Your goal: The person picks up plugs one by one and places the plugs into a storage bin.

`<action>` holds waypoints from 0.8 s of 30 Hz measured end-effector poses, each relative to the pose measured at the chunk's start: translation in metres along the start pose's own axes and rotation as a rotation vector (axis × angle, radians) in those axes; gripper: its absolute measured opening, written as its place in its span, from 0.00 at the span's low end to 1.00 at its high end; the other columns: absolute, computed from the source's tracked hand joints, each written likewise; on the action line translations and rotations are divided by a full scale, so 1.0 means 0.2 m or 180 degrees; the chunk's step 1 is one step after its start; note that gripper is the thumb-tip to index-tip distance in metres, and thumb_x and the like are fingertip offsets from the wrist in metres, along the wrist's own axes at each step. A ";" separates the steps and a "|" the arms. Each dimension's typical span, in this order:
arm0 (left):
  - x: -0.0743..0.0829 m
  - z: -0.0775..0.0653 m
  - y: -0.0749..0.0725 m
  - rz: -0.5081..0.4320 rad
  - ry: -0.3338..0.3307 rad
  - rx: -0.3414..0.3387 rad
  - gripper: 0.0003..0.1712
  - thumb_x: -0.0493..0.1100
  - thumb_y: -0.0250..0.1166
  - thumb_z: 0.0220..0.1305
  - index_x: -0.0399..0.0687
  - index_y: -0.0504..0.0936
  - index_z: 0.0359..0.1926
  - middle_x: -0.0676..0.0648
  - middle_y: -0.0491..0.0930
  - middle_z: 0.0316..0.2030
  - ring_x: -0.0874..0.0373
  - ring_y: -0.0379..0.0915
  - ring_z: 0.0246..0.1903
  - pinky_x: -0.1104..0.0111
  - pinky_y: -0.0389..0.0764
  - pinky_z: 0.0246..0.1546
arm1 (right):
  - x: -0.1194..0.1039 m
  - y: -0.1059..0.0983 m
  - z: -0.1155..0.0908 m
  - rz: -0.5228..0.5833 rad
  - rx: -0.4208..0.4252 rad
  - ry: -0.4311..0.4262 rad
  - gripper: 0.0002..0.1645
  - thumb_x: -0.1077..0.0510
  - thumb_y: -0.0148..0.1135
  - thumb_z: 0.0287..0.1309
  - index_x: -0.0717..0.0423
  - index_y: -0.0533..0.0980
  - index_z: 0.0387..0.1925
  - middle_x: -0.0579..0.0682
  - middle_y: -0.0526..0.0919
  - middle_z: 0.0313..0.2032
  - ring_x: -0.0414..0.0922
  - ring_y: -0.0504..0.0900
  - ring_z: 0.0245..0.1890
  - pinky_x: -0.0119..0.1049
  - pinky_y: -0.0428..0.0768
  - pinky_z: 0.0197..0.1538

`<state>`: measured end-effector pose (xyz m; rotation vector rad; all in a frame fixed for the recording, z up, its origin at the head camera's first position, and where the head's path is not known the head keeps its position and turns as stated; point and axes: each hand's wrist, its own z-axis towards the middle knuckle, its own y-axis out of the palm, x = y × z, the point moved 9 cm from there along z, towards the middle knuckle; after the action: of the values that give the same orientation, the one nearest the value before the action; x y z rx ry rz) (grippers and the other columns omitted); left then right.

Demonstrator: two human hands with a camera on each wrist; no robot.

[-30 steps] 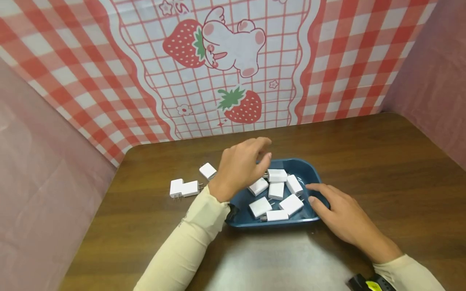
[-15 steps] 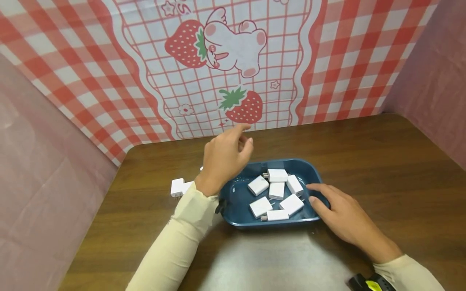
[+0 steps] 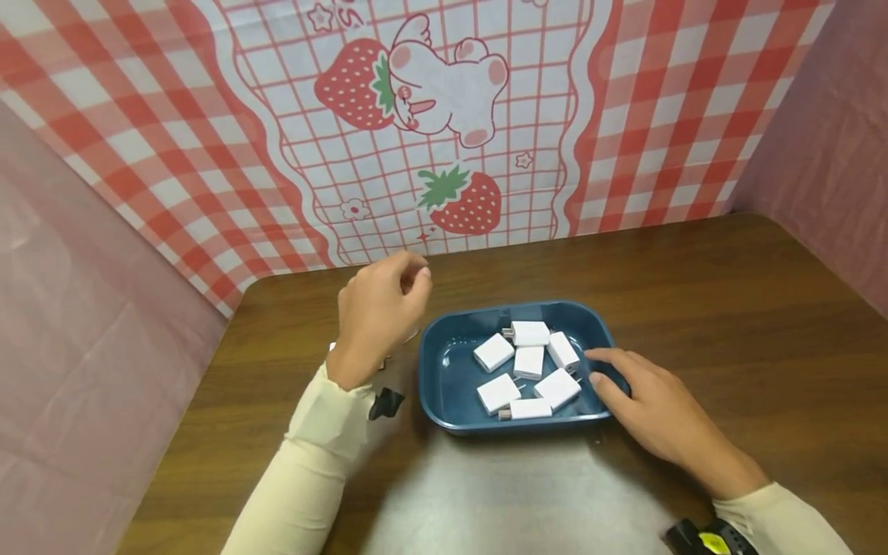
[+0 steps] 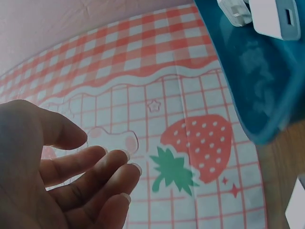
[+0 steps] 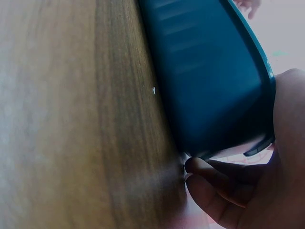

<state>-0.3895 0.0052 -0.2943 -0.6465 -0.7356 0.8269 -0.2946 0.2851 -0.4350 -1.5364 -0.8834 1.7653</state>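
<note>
My left hand (image 3: 381,312) hovers left of a blue plastic tray (image 3: 433,401), over the back left of the table. In the left wrist view its fingers (image 4: 102,179) are loosely bent with nothing between them. Several white USB charger plugs (image 3: 499,394) lie scattered in the tray, mostly toward its right side. My right hand (image 3: 659,405) holds the tray's right end, thumb and index finger over the rim. In the right wrist view the other fingers (image 5: 214,191) curl low against the outside. More white chargers (image 4: 296,207) lie on the table, mostly hidden behind the left hand.
The brown wooden table (image 3: 728,308) meets a red-checked strawberry cloth (image 3: 444,131) at the back. Pink cloth (image 3: 62,324) hangs at both sides. A black device with a yellow patch (image 3: 714,539) is on the right wrist, and a black piece (image 3: 386,403) is on the left.
My left hand has moved left from above the tray to over the loose chargers, now covering most of them. The right hand and the tray have stayed in place.
</note>
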 end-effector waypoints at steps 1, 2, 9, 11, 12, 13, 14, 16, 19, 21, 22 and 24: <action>-0.02 -0.01 -0.01 0.0029 -0.0030 -0.0001 0.10 0.53 0.53 0.60 0.62 0.81 0.35 0.64 0.73 0.22 0.67 0.67 0.20 0.65 0.66 0.17 | 0.00 0.00 0.00 0.0003 -0.0013 0.0009 0.29 0.39 0.45 0.64 0.47 0.67 0.61 0.55 0.69 0.59 0.57 0.67 0.58 0.63 0.62 0.54; -0.04 -0.02 -0.01 0.0060 -0.0065 -0.0011 0.11 0.53 0.53 0.60 0.63 0.81 0.35 0.64 0.73 0.22 0.67 0.67 0.20 0.65 0.66 0.17 | 0.00 0.00 0.00 0.0008 -0.0019 0.0015 0.29 0.38 0.45 0.64 0.47 0.67 0.61 0.55 0.69 0.59 0.57 0.67 0.58 0.63 0.62 0.54; -0.15 -0.07 -0.01 0.0279 -0.0282 -0.0454 0.12 0.57 0.52 0.60 0.65 0.81 0.36 0.65 0.76 0.25 0.65 0.70 0.23 0.62 0.68 0.21 | -0.01 0.00 0.00 0.0021 0.0033 -0.0021 0.28 0.39 0.45 0.64 0.47 0.68 0.60 0.55 0.70 0.58 0.57 0.68 0.58 0.62 0.62 0.53; -0.18 -0.10 0.01 0.0376 -0.0338 -0.0699 0.13 0.58 0.53 0.60 0.64 0.81 0.38 0.64 0.76 0.26 0.63 0.71 0.24 0.61 0.68 0.22 | -0.01 0.00 0.00 0.0011 0.0040 -0.0033 0.28 0.39 0.46 0.64 0.47 0.68 0.60 0.55 0.70 0.58 0.57 0.68 0.58 0.62 0.62 0.53; -0.20 -0.11 0.03 0.0436 -0.0361 -0.0822 0.14 0.59 0.53 0.60 0.64 0.81 0.39 0.63 0.77 0.27 0.63 0.71 0.24 0.61 0.69 0.22 | -0.01 0.00 0.00 0.0003 0.0043 -0.0038 0.28 0.39 0.46 0.64 0.47 0.68 0.60 0.55 0.70 0.58 0.57 0.68 0.58 0.62 0.62 0.53; -0.22 -0.13 0.04 0.0483 -0.0381 -0.0943 0.15 0.60 0.53 0.60 0.63 0.81 0.40 0.62 0.77 0.27 0.61 0.72 0.24 0.61 0.69 0.22 | -0.01 0.00 0.00 -0.0001 0.0045 -0.0040 0.28 0.39 0.46 0.64 0.47 0.68 0.60 0.55 0.71 0.58 0.57 0.68 0.58 0.62 0.62 0.53; -0.24 -0.15 0.05 0.0533 -0.0404 -0.1054 0.15 0.60 0.53 0.60 0.62 0.80 0.41 0.61 0.77 0.27 0.60 0.72 0.25 0.61 0.68 0.22 | -0.01 0.00 0.00 -0.0001 0.0039 -0.0036 0.28 0.39 0.46 0.64 0.47 0.68 0.60 0.55 0.71 0.58 0.57 0.68 0.58 0.62 0.62 0.53; -0.28 -0.18 0.06 0.0619 -0.0450 -0.1234 0.16 0.59 0.53 0.60 0.60 0.80 0.41 0.59 0.77 0.28 0.58 0.72 0.24 0.61 0.68 0.21 | -0.01 0.00 0.00 -0.0014 0.0028 -0.0018 0.28 0.39 0.46 0.64 0.47 0.68 0.60 0.55 0.70 0.58 0.57 0.68 0.58 0.62 0.62 0.54; -0.35 -0.23 0.08 0.0744 -0.0510 -0.1432 0.16 0.59 0.53 0.59 0.59 0.80 0.41 0.56 0.77 0.27 0.56 0.72 0.24 0.60 0.67 0.19 | -0.01 0.00 0.00 -0.0024 0.0010 0.0009 0.29 0.38 0.45 0.64 0.47 0.68 0.60 0.55 0.70 0.59 0.58 0.67 0.58 0.63 0.62 0.54; -0.39 -0.26 0.09 0.0812 -0.0535 -0.1505 0.17 0.60 0.54 0.59 0.59 0.80 0.42 0.55 0.77 0.27 0.55 0.73 0.25 0.60 0.67 0.19 | -0.01 0.00 0.00 -0.0033 0.0009 0.0023 0.29 0.38 0.45 0.64 0.46 0.68 0.60 0.55 0.70 0.59 0.58 0.67 0.58 0.63 0.62 0.54; -0.41 -0.27 0.08 0.0844 -0.0536 -0.1531 0.18 0.59 0.55 0.59 0.58 0.80 0.43 0.54 0.78 0.28 0.54 0.73 0.26 0.59 0.67 0.19 | 0.00 0.00 0.00 -0.0036 0.0007 0.0029 0.29 0.38 0.45 0.64 0.46 0.68 0.60 0.55 0.70 0.59 0.58 0.67 0.58 0.63 0.62 0.54; -0.44 -0.29 0.08 0.0879 -0.0497 -0.1540 0.18 0.58 0.56 0.59 0.57 0.80 0.45 0.52 0.80 0.32 0.52 0.76 0.30 0.56 0.69 0.20 | 0.00 0.01 0.00 -0.0034 -0.0007 0.0041 0.29 0.38 0.45 0.64 0.46 0.67 0.60 0.55 0.70 0.59 0.58 0.67 0.58 0.63 0.62 0.54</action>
<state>-0.3922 -0.0722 -0.3674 -1.1446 -1.0162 0.9671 -0.2945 0.2842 -0.4357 -1.5400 -0.8858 1.7458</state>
